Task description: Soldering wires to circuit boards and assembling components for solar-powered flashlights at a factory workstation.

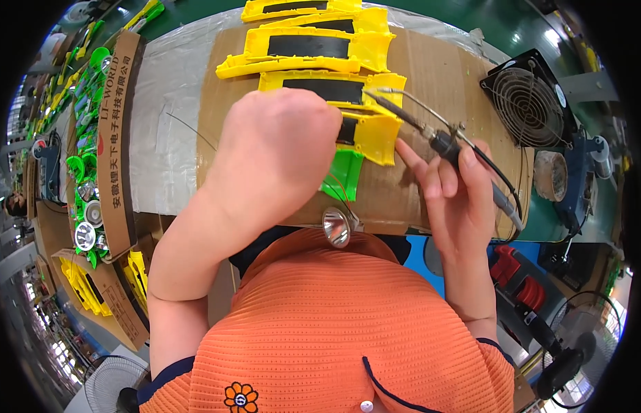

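Observation:
My left hand (282,134) is curled, its back toward me, over the left ends of the yellow plastic shells with black inner strips. The fingertips and whatever they grip are hidden. A green plastic piece (344,175) shows just below it, partly covered by a yellow shell (375,138). Thin wires, one red, run from there to a shiny lamp reflector (336,227) at the table's near edge. My right hand (455,186) is closed round a soldering iron (444,146) fitted with a thin metal guide tube. The iron's tip points left over another yellow shell (313,89).
More yellow shells (307,47) lie in a row on the cardboard sheet (437,69). A box wall (121,148) stands left, beside green lamp parts (93,151). At right are a caged fan (527,100), a round tub (550,175) and a blue device (575,186).

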Demonstrator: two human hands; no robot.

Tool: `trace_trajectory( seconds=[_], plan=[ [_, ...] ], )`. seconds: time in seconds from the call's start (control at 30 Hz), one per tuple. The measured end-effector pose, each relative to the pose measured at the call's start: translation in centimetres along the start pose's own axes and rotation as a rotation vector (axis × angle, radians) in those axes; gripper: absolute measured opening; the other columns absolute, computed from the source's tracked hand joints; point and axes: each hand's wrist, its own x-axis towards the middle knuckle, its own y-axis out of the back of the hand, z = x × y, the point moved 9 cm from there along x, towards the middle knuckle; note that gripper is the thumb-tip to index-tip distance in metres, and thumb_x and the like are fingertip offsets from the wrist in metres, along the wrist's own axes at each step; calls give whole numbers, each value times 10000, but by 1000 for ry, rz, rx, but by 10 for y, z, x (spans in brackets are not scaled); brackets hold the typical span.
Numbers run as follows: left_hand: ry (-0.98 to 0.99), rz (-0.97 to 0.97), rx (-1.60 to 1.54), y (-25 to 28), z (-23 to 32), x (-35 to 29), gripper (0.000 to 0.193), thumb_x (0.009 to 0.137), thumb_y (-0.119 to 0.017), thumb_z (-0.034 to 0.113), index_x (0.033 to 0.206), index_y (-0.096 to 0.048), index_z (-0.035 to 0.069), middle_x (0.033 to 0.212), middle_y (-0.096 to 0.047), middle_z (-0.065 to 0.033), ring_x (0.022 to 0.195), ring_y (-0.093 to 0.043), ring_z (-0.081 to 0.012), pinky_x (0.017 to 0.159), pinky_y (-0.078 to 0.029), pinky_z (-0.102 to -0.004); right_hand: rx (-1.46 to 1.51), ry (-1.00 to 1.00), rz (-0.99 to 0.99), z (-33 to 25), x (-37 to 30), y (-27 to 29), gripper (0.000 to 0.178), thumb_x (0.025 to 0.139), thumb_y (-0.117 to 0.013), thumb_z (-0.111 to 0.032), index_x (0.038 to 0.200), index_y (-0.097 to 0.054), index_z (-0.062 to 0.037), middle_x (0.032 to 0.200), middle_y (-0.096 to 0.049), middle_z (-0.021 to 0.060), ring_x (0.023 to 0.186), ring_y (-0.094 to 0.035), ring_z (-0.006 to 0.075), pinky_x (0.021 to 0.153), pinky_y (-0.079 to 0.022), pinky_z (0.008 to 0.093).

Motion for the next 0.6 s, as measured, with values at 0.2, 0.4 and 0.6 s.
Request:
trace_trajectory(
  seconds=[0.2, 0.4, 0.6],
  plan=[
    [52, -4, 68, -1, -3, -5, 101, 829, -641, 140, 790, -708, 75, 767, -659, -82, 777, -652, -290, 720, -518, -401, 69, 1, -57, 2, 2, 9, 44, 1014, -489, -116, 992, -456, -97, 637, -510, 29, 608, -578, 172, 1088, -383, 600],
    [-35, 307, -187, 32, -2, -24, 94, 802, -742, 132, 852, -721, 55, 921, -672, -88, 884, -649, -284, 772, -503, -372, 45, 15, 16, -8, -22, 14, 59, 987, -486, -85, 1022, -440, -99, 610, -495, 25, 574, -573, 172, 1105, -349, 637],
    [531, 191, 165, 38, -93, -108, 170, 925, -676, 212, 930, -713, 47, 937, -658, -157, 904, -625, -306, 777, -493, -387, -89, 9, -29, -8, -40, 10, 69, 999, -495, -177, 1052, -493, -132, 554, -433, -45, 552, -512, 105, 1146, -294, 629]
  ],
)
